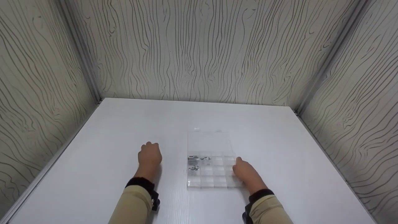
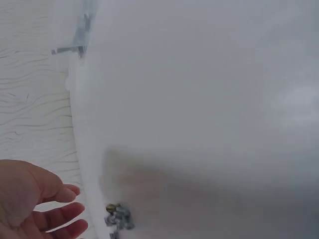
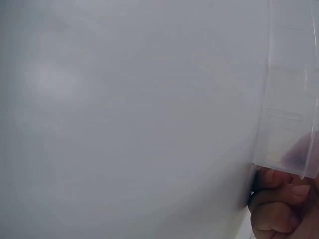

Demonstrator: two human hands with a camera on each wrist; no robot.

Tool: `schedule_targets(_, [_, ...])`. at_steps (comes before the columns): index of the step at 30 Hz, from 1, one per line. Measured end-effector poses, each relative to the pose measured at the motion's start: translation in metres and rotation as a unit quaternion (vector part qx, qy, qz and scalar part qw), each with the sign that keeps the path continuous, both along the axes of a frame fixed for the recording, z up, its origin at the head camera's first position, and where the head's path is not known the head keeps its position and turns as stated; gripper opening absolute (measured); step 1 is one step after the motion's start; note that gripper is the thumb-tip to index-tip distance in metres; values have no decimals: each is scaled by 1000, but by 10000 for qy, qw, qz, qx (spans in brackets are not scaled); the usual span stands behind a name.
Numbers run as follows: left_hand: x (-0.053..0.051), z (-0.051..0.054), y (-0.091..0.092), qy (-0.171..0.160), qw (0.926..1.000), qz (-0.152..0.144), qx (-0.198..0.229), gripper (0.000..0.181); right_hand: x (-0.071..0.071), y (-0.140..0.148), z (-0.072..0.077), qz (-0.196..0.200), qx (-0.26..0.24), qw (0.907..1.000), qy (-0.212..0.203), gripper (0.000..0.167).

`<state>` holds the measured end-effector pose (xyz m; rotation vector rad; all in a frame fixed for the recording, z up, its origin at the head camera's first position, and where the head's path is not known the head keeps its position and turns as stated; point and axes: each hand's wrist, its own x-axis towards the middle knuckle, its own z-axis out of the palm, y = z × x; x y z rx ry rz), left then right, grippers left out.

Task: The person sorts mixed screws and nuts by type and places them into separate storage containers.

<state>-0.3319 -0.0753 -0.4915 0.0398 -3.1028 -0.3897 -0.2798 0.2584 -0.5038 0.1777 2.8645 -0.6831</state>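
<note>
A clear plastic compartment box (image 1: 214,179) lies on the table with its lid (image 1: 209,140) folded back. Small metal parts (image 1: 193,157) sit in its left back compartments, and more metal pieces (image 1: 194,168) lie in the row in front. At the box's right side my right hand (image 1: 247,174) grips the edge; in the right wrist view, the thumb shows through the clear plastic and the fingers curl outside. My left hand (image 1: 150,157) is left of the box. Its fingers bend loosely beside a small pile of metal hardware (image 2: 119,217), with nothing visible between them.
The white table (image 1: 93,161) carries the box and the loose pile. Wood-grain panels (image 1: 192,53) rise at the back and both sides, with metal posts (image 1: 84,59) at the corners. The left hand hides the pile in the head view.
</note>
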Motion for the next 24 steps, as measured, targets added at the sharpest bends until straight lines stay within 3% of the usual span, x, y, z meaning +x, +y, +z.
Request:
schedule_targets(8, [0,-9,-25,-254,9989,233,310,21,-2,-1,-1,-33,26,10000,-14,49])
schedule_targets(14, [1,-11,-28,-468,9977,297,386,28,-2,0,-2,-19,10,10000,-5,50])
schedule_targets(24, [-5,-16,-29,-650,9958,377,525,22,-1,1,-2,70,46,9999,117,47])
